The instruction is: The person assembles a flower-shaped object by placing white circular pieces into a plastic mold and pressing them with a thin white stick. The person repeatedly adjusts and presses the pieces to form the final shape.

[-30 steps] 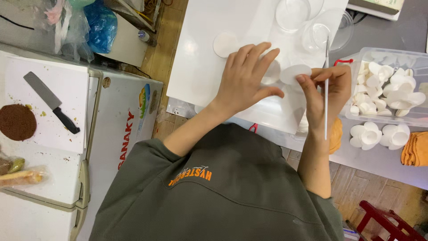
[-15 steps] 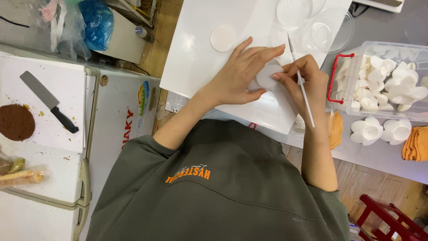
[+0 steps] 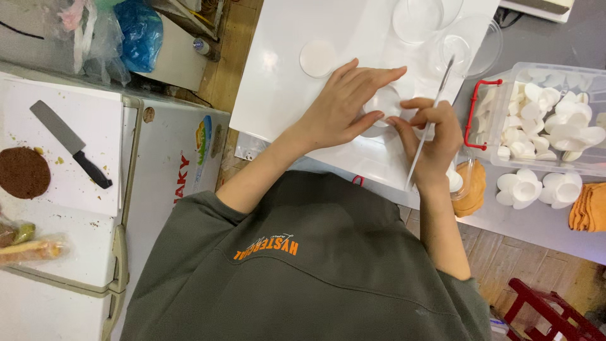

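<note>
My left hand (image 3: 344, 107) lies flat with fingers spread over a small white disc (image 3: 384, 101) on the white board (image 3: 278, 82), pressing it down rather than pinching it. My right hand (image 3: 432, 136) is closed in a pinching grip on a thin metal tool (image 3: 431, 123), its fingertips meeting the disc's edge just beside my left thumb. The tool runs slantwise from the clear bowls (image 3: 442, 25) at the far end of the board back past my wrist.

The disc looks thin, pale and matte, mostly hidden under my fingers. I judge it light, soft and easy to tear or dent, so it wants holding by the rim with light fingertips. A second, flat round disc (image 3: 317, 58) lies apart on the board, well clear of my hands.

To my right a clear tub (image 3: 483, 136) with a red handle holds many white petal-like pieces, and more sit on the surface (image 3: 549, 224) beside it. To my left are a knife (image 3: 69, 144) and a brown round cake (image 3: 23, 172).
</note>
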